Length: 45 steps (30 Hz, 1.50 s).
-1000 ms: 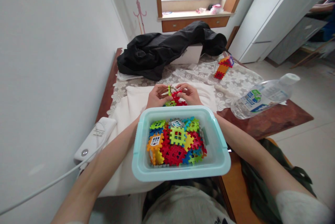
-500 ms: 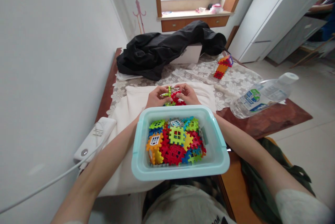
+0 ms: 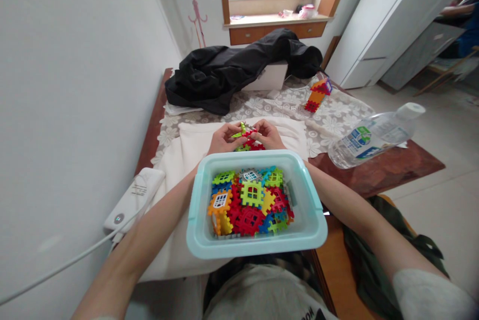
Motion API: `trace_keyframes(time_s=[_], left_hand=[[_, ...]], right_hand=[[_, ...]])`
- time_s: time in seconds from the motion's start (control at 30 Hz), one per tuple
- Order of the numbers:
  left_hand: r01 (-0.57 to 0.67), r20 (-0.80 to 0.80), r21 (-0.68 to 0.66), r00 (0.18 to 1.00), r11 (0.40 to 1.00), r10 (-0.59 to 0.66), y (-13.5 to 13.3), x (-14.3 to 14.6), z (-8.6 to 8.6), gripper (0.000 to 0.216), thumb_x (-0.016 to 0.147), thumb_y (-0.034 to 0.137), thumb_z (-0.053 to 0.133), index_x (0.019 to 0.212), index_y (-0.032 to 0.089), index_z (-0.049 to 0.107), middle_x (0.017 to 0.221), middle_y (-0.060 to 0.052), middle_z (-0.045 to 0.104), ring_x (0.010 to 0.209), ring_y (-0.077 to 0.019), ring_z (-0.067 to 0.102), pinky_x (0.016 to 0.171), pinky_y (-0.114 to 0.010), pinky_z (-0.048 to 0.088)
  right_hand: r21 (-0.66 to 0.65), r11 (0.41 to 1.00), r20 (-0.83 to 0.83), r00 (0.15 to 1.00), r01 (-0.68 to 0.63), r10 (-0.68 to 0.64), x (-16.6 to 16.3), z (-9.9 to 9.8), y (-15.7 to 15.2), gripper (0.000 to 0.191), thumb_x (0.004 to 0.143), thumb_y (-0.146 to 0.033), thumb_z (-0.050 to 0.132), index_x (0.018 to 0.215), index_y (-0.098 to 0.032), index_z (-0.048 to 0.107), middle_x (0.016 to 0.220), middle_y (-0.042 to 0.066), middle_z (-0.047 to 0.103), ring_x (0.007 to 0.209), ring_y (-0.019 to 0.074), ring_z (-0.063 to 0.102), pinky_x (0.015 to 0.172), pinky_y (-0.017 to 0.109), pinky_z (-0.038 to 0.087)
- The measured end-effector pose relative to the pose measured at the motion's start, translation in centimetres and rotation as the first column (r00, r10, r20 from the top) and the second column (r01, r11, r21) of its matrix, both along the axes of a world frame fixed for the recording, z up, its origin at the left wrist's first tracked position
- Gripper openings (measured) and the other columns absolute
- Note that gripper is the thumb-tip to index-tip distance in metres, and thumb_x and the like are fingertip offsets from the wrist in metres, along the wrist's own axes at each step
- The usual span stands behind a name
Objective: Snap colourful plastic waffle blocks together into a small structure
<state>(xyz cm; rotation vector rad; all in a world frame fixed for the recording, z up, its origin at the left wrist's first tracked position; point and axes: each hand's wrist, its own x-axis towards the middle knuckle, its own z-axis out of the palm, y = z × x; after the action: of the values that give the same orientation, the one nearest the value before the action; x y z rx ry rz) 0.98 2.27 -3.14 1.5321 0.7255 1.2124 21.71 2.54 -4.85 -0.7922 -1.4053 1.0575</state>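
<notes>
Just beyond the light-blue plastic tub (image 3: 198,210), my left hand (image 3: 223,138) is closed on lime-green interlocking building pieces (image 3: 243,128). My right hand (image 3: 268,135) pinches red interlocking pieces (image 3: 251,134) joined to or pressed against the green ones; which of these I cannot tell. More red and green pieces show low between the hands, partly hidden by the tub's rim. Inside the tub lies a heap of notched plastic pieces (image 3: 252,193) in red, green, yellow, orange, blue and grey, some with window grids.
A clear plastic bottle (image 3: 368,135) stands at the table's right edge. Farther back are a small orange-and-red built model (image 3: 317,96) and a black cloth (image 3: 224,73) over a white box. On the left lies a white power bank (image 3: 136,197) with its cable.
The green and red pieces between my hands have tilted slightly, with the red part now higher. Both hands stay in nearly the same place.
</notes>
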Motion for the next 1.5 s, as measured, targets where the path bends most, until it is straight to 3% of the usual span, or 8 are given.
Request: trace_keyframes(time_s=[0.1,0.2,0.5,0.67,0.87,1.07,1.33,1.5], left_hand=[[0.025,0.033,0.043,0.999,0.999,-0.026,0.1,0.1,0.0,0.055,0.077,0.045,0.097,0.117,0.025,0.065,0.134,-0.013,0.078,0.129,-0.0331,0.074,0.110,-0.052,0.061],[0.050,-0.011,0.059,0.999,0.997,-0.050,0.3,0.0,-0.4,0.060,0.081,0.047,0.094,0.129,0.028,0.063,0.144,-0.013,0.073,0.137,-0.0344,0.070,0.110,-0.050,0.062],[0.086,-0.097,0.120,0.992,0.989,-0.075,0.7,-0.4,-0.9,0.053,0.090,0.053,0.086,0.133,0.028,0.068,0.159,-0.013,0.063,0.146,-0.0376,0.062,0.109,-0.047,0.063],[0.079,-0.144,0.111,0.988,0.991,-0.062,0.0,-0.4,-0.1,0.054,0.091,0.051,0.085,0.133,0.025,0.066,0.162,-0.017,0.059,0.146,-0.0397,0.061,0.099,-0.044,0.067],[0.103,-0.081,0.078,0.992,0.992,-0.097,-0.6,-0.2,0.4,0.059,0.083,0.045,0.093,0.130,0.024,0.066,0.158,-0.017,0.063,0.142,-0.0374,0.065,0.108,-0.047,0.064],[0.072,-0.079,0.031,0.995,0.997,-0.069,-0.3,-0.1,0.2,0.061,0.076,0.046,0.097,0.122,0.023,0.064,0.143,-0.016,0.073,0.131,-0.0374,0.072,0.104,-0.052,0.065],[0.046,-0.050,0.025,0.998,0.999,-0.045,-0.1,-0.1,0.2,0.058,0.073,0.041,0.099,0.116,0.023,0.064,0.144,-0.015,0.073,0.136,-0.0378,0.069,0.099,-0.050,0.066],[0.094,-0.043,0.001,0.995,0.996,-0.094,0.0,-0.3,0.4,0.058,0.075,0.042,0.098,0.122,0.022,0.071,0.158,-0.016,0.063,0.142,-0.0396,0.065,0.104,-0.050,0.065]], right_hand=[[0.014,1.000,-0.015,1.000,0.004,-0.004,0.0,-0.1,0.0,0.061,0.073,-0.073,0.091,0.084,-0.025,0.055,0.078,-0.004,0.060,0.071,0.0154,0.056,0.068,0.030,0.051],[0.016,1.000,0.000,1.000,0.021,-0.021,0.1,-0.1,0.1,0.061,0.073,-0.074,0.090,0.083,-0.025,0.056,0.078,-0.004,0.061,0.072,0.0157,0.056,0.069,0.030,0.051],[0.026,1.000,0.003,1.000,-0.017,0.017,0.4,-0.3,0.0,0.055,0.078,-0.069,0.090,0.088,-0.024,0.058,0.083,-0.003,0.064,0.074,0.0151,0.059,0.072,0.029,0.052],[-0.078,0.992,-0.013,0.995,-0.096,0.095,0.5,-0.2,-0.4,0.053,0.081,-0.065,0.089,0.100,-0.025,0.062,0.088,-0.003,0.069,0.072,0.0142,0.064,0.065,0.026,0.053],[0.003,0.993,-0.024,0.992,-0.121,0.121,0.4,0.8,-1.1,0.057,0.085,-0.062,0.087,0.131,-0.032,0.072,0.136,0.006,0.073,0.110,0.0252,0.075,0.093,0.039,0.064],[0.104,0.986,0.133,0.985,-0.127,0.113,0.8,1.3,-1.1,0.050,0.095,-0.062,0.077,0.138,-0.037,0.077,0.146,0.006,0.072,0.140,0.0309,0.063,0.123,0.051,0.049],[0.151,0.979,0.166,0.980,-0.136,0.110,1.0,1.0,-0.8,0.052,0.099,-0.061,0.073,0.144,-0.036,0.074,0.147,0.006,0.072,0.139,0.0296,0.064,0.124,0.049,0.047],[0.098,0.987,0.138,0.984,-0.127,0.113,1.1,0.9,-0.9,0.054,0.099,-0.062,0.074,0.147,-0.037,0.072,0.151,0.006,0.069,0.136,0.0302,0.066,0.114,0.048,0.057]])
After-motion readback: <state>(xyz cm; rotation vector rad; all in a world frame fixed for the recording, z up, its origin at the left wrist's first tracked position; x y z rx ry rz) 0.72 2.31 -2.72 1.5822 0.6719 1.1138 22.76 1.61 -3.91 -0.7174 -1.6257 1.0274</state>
